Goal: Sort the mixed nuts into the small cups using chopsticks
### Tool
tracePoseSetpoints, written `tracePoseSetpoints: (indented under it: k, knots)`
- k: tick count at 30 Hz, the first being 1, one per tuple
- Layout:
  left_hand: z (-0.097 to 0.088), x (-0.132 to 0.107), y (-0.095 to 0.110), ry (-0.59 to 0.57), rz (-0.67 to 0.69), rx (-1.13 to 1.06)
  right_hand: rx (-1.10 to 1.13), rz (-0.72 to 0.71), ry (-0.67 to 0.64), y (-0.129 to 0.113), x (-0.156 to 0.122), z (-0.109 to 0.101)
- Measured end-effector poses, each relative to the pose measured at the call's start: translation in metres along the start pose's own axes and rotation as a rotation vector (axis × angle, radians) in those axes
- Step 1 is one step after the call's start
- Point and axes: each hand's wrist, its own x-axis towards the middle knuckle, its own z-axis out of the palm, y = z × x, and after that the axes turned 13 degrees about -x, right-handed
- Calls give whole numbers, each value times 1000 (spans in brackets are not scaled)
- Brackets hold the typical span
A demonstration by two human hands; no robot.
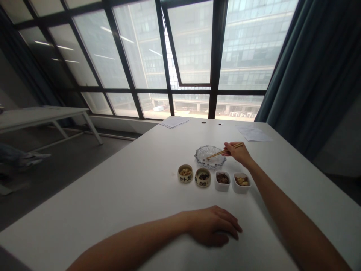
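My right hand (236,151) is closed around a pair of wooden chopsticks (219,153). Their tips reach down into a clear scalloped glass bowl (199,159), beside small dark bits (204,160) in it; whether they pinch one I cannot tell. In a row before the bowl stand a round cream dish (185,179) with pale brown pieces, a second round cream dish (202,183) with dark pieces, a square white dish (222,187) with brown strips, and another white dish (241,189) with yellowish pieces. My left hand (213,226) lies on the table, palm down, fingers spread, holding nothing.
The white table (135,195) runs toward large windows. Paper sheets (175,122) lie at its far left corner and more sheets (254,133) at the far right. A small dark disc (203,122) is at the far edge. Another table (42,113) stands left; a blue curtain (307,75) hangs right.
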Motion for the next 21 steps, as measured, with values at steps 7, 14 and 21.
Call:
tracePoseSetpoints:
  k: [7,14,21]
  knots:
    - [1,0,-1,4,11,0,-35,-43,-31,-4,2,-17]
    - [0,0,1,8,37,28,-21,-32,-57,3,3,-11]
    - [0,0,0,6,85,55,2,-20,-57,-4,0,-14]
